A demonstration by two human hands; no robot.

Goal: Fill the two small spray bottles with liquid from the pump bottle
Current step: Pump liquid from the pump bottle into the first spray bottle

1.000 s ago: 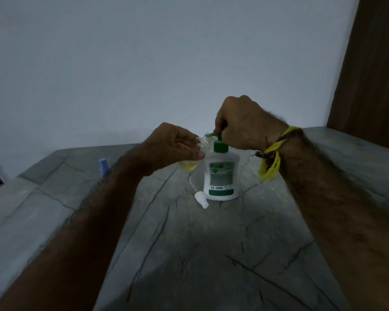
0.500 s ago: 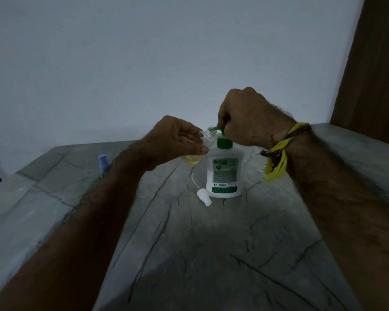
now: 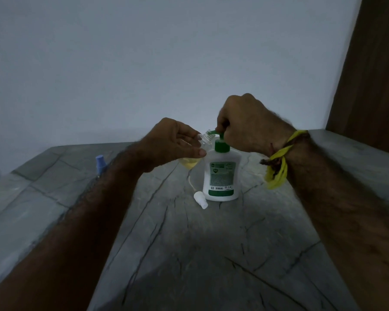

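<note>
Head view: the pump bottle point(image 3: 221, 173) is seen standing upright on the grey worktop point(image 3: 189, 254), white with a green label and green pump head. The right hand point(image 3: 245, 126) is set on top of that pump head, its fingers curled round it, so this grip is clamped on the pump bottle. The small spray bottle point(image 3: 197, 151) is held just to the left of the pump, pinched in the left hand point(image 3: 173, 144) between thumb and fingers. Its long axis is tilted, with the open threaded neck brought up and to the right until it meets the green spout, while its base hangs lower left. The spout thus points from the right hand's side toward the left hand, and the coming press depends on neck and spout being kept aligned. A shallow pool of yellowish liquid is visible in the clear bottle's base; it is judged less than half full, though the dim light makes the level uncertain. A white spray cap point(image 3: 200, 199) with its dip tube lies on the worktop beside the pump bottle's base. A blue-capped bottle point(image 3: 100, 163), probably the second spray bottle, stands behind the left forearm.
</note>
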